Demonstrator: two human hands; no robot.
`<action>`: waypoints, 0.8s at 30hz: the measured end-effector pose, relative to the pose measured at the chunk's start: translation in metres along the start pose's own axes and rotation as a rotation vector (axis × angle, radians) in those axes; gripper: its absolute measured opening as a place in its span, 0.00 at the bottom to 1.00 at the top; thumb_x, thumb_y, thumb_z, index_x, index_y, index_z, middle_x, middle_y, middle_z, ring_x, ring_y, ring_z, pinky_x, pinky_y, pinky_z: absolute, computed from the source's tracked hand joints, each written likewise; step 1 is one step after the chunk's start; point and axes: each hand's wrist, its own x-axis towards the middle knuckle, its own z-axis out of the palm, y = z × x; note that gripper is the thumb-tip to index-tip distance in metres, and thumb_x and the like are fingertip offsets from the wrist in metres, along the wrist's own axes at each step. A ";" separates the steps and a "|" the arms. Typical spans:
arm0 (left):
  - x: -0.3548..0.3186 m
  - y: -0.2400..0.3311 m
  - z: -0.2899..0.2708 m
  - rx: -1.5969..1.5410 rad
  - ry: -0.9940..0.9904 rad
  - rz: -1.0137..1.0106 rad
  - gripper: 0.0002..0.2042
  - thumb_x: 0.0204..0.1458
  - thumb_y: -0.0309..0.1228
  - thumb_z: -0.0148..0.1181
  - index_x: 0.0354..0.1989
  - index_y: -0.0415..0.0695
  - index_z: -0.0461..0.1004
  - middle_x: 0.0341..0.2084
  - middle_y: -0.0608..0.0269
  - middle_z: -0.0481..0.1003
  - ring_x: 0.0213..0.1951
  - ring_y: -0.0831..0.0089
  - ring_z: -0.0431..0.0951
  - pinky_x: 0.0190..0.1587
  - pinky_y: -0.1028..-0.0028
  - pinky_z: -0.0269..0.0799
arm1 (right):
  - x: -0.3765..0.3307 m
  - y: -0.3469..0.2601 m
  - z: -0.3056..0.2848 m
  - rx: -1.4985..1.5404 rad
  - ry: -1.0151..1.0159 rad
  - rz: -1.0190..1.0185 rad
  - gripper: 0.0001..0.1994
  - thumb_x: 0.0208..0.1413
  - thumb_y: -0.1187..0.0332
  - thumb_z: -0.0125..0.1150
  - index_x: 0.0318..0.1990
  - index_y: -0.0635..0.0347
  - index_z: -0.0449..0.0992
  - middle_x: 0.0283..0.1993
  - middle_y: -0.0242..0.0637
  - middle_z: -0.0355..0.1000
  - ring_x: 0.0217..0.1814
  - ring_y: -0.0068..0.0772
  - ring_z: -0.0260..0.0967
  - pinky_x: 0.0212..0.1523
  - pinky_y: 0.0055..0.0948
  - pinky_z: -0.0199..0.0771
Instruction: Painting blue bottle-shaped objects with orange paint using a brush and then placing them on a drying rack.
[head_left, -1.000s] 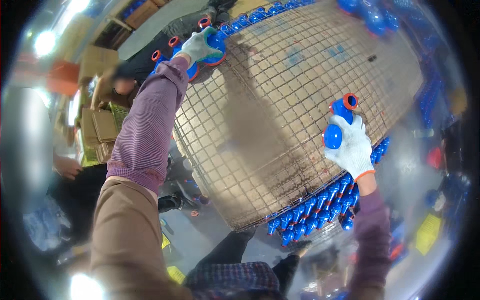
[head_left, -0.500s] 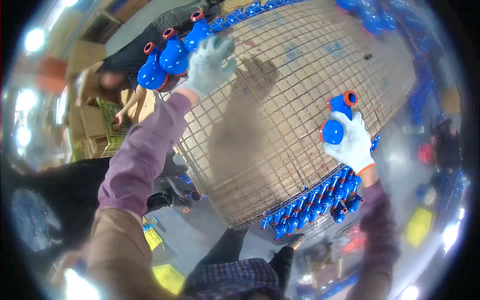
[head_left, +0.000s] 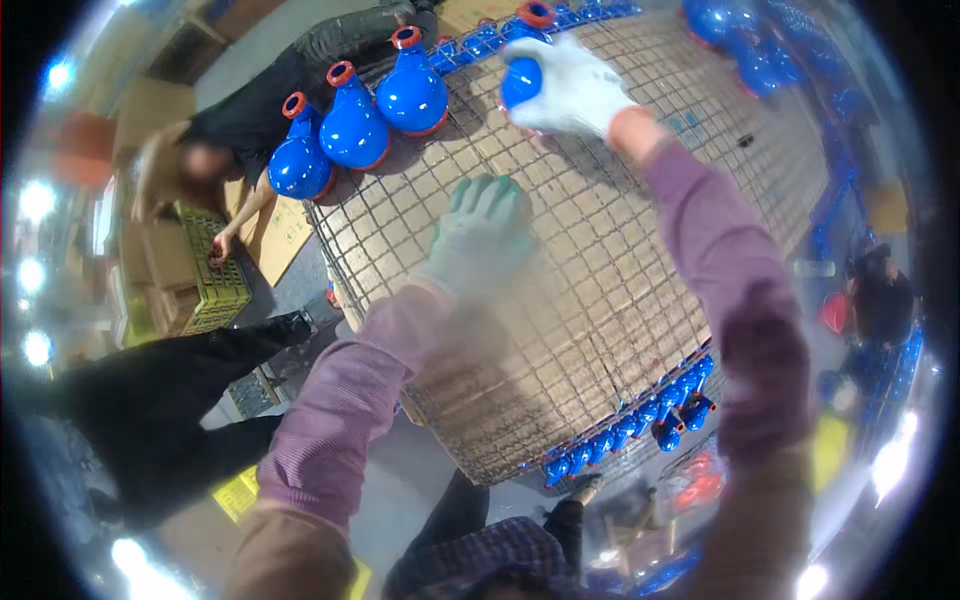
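Note:
My right hand (head_left: 580, 88), in a white glove, grips a blue round-bodied vase (head_left: 522, 82) with a red rim, at the far side of the wire mesh rack (head_left: 590, 290). Its fingers wrap over the body and hide part of it. Nearer and to the left, my gloved left hand (head_left: 480, 235) hovers over the mesh or touches it; I cannot tell which. It holds nothing, and its fingers are stretched out. Along the far left edge stand three similar vases: a left one (head_left: 302, 165), a middle one (head_left: 352, 135) and a right one (head_left: 412, 98), all upright.
Beneath the rack's near right edge are several more blue vases (head_left: 640, 415). Others are blurred at the far right (head_left: 740, 40). Beyond the left edge a person (head_left: 250, 130) reaches toward a yellow-green crate (head_left: 215, 270). Dark-clothed legs (head_left: 180, 380) show at the left.
My right hand has carried its vase from the right side of the rack to the far edge, near the row. My left hand has withdrawn from the row toward me, over the mesh.

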 end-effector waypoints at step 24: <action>-0.003 0.000 0.044 -0.179 0.152 -0.001 0.27 0.44 0.44 0.63 0.49 0.37 0.72 0.47 0.42 0.70 0.54 0.45 0.66 0.59 0.54 0.60 | 0.005 -0.057 0.061 -0.071 0.212 0.105 0.13 0.45 0.61 0.62 0.40 0.45 0.82 0.44 0.44 0.76 0.49 0.46 0.72 0.43 0.44 0.68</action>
